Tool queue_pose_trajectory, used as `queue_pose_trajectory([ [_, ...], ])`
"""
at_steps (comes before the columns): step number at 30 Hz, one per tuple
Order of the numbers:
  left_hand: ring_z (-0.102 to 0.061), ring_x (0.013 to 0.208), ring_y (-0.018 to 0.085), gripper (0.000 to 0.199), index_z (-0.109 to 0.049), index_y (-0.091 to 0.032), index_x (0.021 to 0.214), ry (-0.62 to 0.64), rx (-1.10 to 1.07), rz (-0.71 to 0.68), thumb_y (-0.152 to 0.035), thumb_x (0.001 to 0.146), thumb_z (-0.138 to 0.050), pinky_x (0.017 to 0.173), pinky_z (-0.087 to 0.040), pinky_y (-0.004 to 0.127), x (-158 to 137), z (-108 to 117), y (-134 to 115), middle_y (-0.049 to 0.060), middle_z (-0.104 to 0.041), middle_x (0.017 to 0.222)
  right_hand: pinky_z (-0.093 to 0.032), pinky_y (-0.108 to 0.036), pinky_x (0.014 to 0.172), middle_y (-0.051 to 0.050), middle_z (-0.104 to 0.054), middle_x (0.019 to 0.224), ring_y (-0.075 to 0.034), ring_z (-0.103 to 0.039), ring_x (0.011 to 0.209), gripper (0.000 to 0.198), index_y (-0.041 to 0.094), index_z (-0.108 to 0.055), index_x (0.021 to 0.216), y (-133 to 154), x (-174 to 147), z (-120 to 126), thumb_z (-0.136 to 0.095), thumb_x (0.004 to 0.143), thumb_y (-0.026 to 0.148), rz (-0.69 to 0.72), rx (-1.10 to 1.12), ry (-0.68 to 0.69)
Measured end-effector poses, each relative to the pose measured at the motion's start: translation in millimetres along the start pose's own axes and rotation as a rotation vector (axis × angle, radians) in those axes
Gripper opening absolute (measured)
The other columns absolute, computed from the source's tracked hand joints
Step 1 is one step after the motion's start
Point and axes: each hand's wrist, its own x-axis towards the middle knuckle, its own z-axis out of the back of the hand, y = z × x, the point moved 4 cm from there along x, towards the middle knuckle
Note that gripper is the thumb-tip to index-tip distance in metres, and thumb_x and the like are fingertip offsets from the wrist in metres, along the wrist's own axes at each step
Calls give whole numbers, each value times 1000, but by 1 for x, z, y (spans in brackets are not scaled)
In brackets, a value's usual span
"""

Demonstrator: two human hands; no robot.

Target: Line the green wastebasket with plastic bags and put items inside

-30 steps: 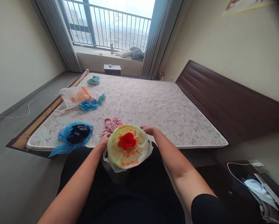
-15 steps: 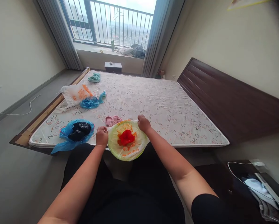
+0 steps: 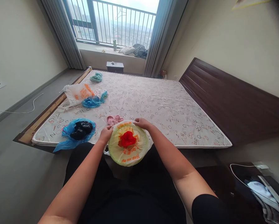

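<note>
Between my knees is a round, light-green bin, lined with a whitish plastic bag printed in orange. A crumpled red plastic bag lies inside it. My left hand is closed on the liner bag at the far left of the rim. At the far right of the rim, my right hand also pinches the liner's edge. Just beyond the rim, a folded pink cloth rests on the mattress. To the left sits a blue plastic bag with black plastic bags in it.
The letter-printed mattress lies on a dark bed frame with a wooden headboard. On its left are a white-and-orange bag, a blue bag and a teal cloth. At right, a white cable crosses a dark nightstand.
Both hands have drawn in against the rim, and the liner's far edge now lies over it instead of being pulled up. The view has shifted slightly.
</note>
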Motion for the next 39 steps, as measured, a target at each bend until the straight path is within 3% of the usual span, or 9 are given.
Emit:
queue_pose_trajectory([
  [7, -58, 112, 28, 22, -74, -22, 100, -344, 232, -410, -21, 85, -58, 102, -41, 36, -12, 21, -27, 11, -66, 107, -32, -25, 63, -6, -65, 101, -17, -53, 78, 15, 22, -62, 99, 10, -11, -6, -50, 92, 23, 78, -282, -479],
  [11, -59, 107, 26, 23, -71, -19, 105, -409, 294, -458, -22, 89, -55, 101, -41, 37, -13, 36, -30, 11, -64, 111, -38, -27, 69, -8, -64, 111, -18, -57, 83, 25, 23, -61, 117, 8, -18, -7, -49, 95, 27, 118, -307, -546],
  [15, -62, 81, 20, 39, -68, -21, 115, -237, 204, -246, -34, 79, -73, 79, -47, 31, -3, 45, -9, 9, -67, 106, -45, -32, 85, -7, -65, 109, -21, -60, 92, 35, 24, -61, 122, -10, -15, 8, -62, 89, 36, 145, -185, -434],
  [21, -67, 84, 20, 58, -61, -21, 114, 37, -182, 287, -55, 70, -79, 71, -47, 29, -8, 43, 40, 10, -69, 108, -44, -38, 103, -12, -61, 131, -26, -56, 120, 55, 22, -58, 131, -61, -34, 26, -67, 83, 48, 15, 243, -454],
  [26, -66, 77, 18, 52, -57, -23, 105, -229, -572, 601, -69, 93, -35, 71, -51, 35, -35, 36, 59, 7, -66, 99, -54, -35, 90, -15, -61, 132, -24, -63, 114, 65, 20, -47, 139, -108, -70, -10, -46, 89, 62, -492, 756, -730],
  [28, -65, 74, 18, 52, -53, -24, 102, -357, -685, 729, -65, 98, -20, 72, -53, 36, -56, 26, 66, 6, -64, 94, -58, -35, 81, -15, -62, 130, -24, -65, 112, 67, 23, -44, 141, -114, -82, -37, -36, 91, 66, -638, 919, -726],
  [30, -66, 74, 18, 53, -51, -24, 99, -304, -756, 824, -65, 98, -18, 72, -54, 36, -77, 7, 69, 7, -63, 92, -59, -36, 76, -15, -62, 129, -24, -66, 112, 70, 25, -41, 142, -113, -90, -61, -29, 91, 71, -677, 1045, -622],
  [35, -67, 78, 22, 68, -59, -23, 103, -37, -776, 676, -83, 86, -31, 69, -55, 36, -105, -35, 56, 10, -67, 94, -59, -36, 77, -13, -62, 134, -25, -62, 123, 72, 28, -40, 143, -92, -94, -87, -21, 92, 76, -417, 1116, -418],
  [39, -65, 70, 17, 41, -59, -23, 103, -62, -719, 570, -58, 83, -66, 61, -51, 27, -100, -42, 50, 4, -67, 87, -60, -32, 75, -13, -68, 123, -25, -66, 115, 57, 23, -50, 128, -89, -91, -88, -43, 91, 66, -382, 1051, -452],
])
